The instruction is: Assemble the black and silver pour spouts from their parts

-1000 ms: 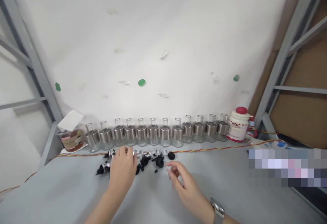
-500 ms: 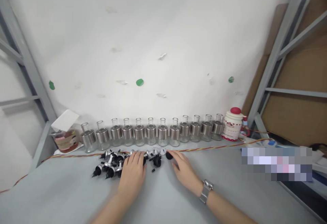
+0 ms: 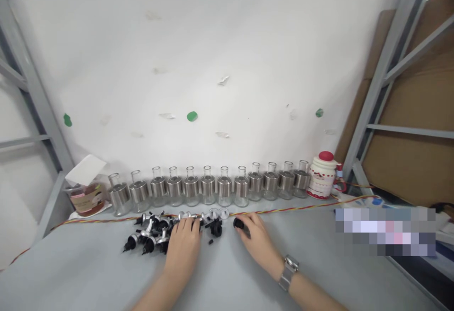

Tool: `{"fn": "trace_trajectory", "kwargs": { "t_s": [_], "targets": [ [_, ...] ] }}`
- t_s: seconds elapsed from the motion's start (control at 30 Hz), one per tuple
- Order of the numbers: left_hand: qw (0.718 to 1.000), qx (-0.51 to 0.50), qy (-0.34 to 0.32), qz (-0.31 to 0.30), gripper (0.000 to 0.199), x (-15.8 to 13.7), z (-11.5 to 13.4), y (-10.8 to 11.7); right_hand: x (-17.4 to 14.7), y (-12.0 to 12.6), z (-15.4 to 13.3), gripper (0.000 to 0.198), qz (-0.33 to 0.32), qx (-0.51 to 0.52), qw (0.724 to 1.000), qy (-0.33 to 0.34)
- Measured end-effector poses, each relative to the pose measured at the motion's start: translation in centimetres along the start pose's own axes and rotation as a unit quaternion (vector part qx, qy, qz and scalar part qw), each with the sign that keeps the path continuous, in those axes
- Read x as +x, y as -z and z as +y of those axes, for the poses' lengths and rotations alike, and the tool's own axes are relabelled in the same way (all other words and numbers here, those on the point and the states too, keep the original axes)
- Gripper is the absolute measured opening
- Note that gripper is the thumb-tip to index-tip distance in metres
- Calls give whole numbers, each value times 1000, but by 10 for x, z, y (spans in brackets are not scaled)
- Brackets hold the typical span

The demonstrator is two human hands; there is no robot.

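Silver-and-black bottle pourers [image 3: 149, 244] lie in a loose heap on the grey table. Over the heap's right side rests my left hand [image 3: 184, 245], palm down with fingers spread; its fingertips are partly hidden among the parts. My right hand [image 3: 257, 240], with a metal watch [image 3: 289, 272] on the wrist, pinches a small round black cap [image 3: 239, 223] between thumb and fingers. Between the hands lie a black part [image 3: 215, 229], clear discs [image 3: 223, 213] and a tiny black piece [image 3: 211, 241].
Several glass bottles with steel sleeves [image 3: 224, 187] stand upright in a row along the wall. A red-and-yellow twisted wire [image 3: 283, 209] runs before them. A jar with brown contents [image 3: 88, 200] stands left, a white-and-red canister [image 3: 322, 178] right. Metal frame posts [image 3: 381, 93] flank the table.
My right hand has drawn the black cap slightly toward me and tipped it up, the thumb now against it. My left hand stays on the heap. The view has shifted a little.
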State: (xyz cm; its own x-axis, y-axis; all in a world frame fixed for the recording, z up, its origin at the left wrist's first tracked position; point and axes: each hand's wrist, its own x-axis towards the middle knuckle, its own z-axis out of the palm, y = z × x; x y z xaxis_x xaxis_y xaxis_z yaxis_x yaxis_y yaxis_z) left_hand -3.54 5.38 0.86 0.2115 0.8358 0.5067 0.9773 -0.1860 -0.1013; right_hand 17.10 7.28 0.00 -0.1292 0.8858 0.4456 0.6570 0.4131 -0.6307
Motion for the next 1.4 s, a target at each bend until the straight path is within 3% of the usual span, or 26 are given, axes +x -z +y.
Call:
{"fn": "trace_trajectory", "kwargs": {
  "t_s": [0.13, 0.33, 0.57, 0.77, 0.87, 0.97, 1.07, 1.13, 1.17, 1.2, 1.27, 1.4],
  "targets": [
    [1000, -10, 11, -7, 29, -2, -3, 3, -1, 0, -2, 32, -21, 19, 1000, 11],
    [999, -33, 4, -20, 34, 6, 2, 12, -5, 1, -8, 19, -67, 7, 996, 53],
    [997, -73, 7, -39, 29, 29, 19, 6, -5, 3, -5, 23, -52, 19, 998, 27],
    [979, -196, 38, -30, 21, 38, 10, 18, -4, 5, -5, 15, -31, 15, 999, 4],
    [954, -287, 80, -13, 19, 36, 5, 31, -2, 6, -9, 11, -3, 80, 997, -19],
    [913, -390, 113, -35, 24, 27, 8, 38, -1, 9, -16, 17, -6, 249, 966, -75],
    [840, -516, 144, -88, 29, 14, 18, 40, -2, 12, -27, 31, -31, 413, 900, -135],
    [678, -691, 217, -122, 25, 5, 25, 40, -6, 14, -33, 32, -36, 483, 859, -169],
    [613, -742, 241, -125, 25, 2, 29, 41, -8, 14, -36, 30, -36, 509, 840, -186],
    [565, -776, 250, -128, 25, 0, 32, 41, -10, 14, -39, 28, -37, 532, 821, -205],
    [524, -807, 242, -128, 25, -3, 36, 42, -15, 14, -43, 24, -46, 571, 783, -242],
    [508, -815, 229, -160, 29, -5, 39, 38, -23, 12, -48, 20, -85, 623, 728, -274]
  ]
}}
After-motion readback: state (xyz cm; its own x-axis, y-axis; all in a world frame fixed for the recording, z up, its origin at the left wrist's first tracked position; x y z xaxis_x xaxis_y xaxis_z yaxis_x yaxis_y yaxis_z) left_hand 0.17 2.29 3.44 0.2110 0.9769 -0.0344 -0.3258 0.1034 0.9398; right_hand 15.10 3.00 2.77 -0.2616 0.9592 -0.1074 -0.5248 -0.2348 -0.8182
